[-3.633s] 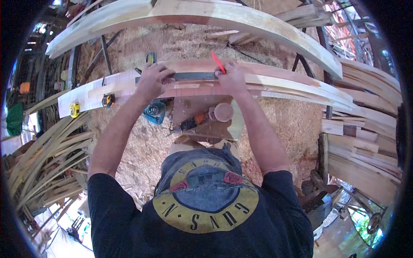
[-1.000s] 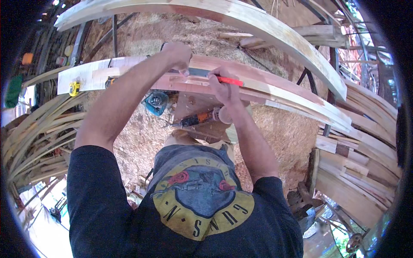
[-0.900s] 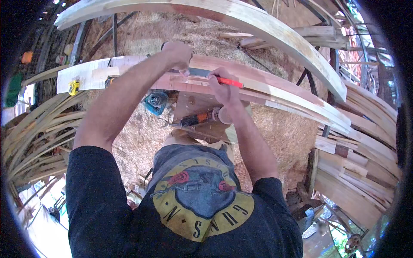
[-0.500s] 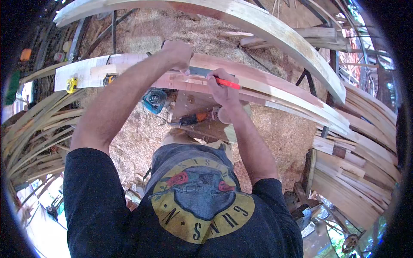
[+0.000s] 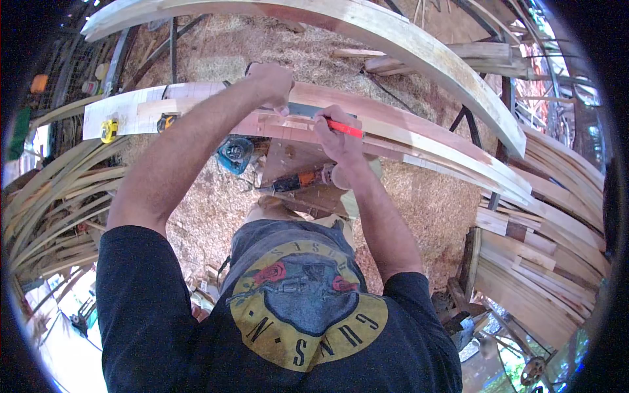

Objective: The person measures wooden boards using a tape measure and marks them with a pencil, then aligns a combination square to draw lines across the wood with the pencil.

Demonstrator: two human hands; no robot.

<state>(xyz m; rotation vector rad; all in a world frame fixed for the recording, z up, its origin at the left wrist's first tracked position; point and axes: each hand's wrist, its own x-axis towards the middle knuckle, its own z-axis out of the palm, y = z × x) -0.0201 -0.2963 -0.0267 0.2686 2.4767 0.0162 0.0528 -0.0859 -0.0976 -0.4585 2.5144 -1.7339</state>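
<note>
Red marker (image 5: 345, 128), gripped by right hand (image 5: 337, 136), now points rightward; left hand (image 5: 270, 85) curled, hold unclear.

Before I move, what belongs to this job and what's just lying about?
Apparently in use: red marker in right hand; dark flat strip; long boards beneath.

Apparently lying about: yellow tape measure; darker tape measure; blue power tool; orange-and-black power tool.

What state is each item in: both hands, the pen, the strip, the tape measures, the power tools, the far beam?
Left hand: fingers bent down; grip unclear.
Right hand: closed on pen.
Red pen: held, one end hidden.
Grey strip: lying, partly covered.
Yellow tape measure: unheld.
Orange-black tape measure: unheld, partly hidden.
Blue power tool: unheld.
Orange-black power tool: lying, unheld.
Far beam: curved, raised.
</note>
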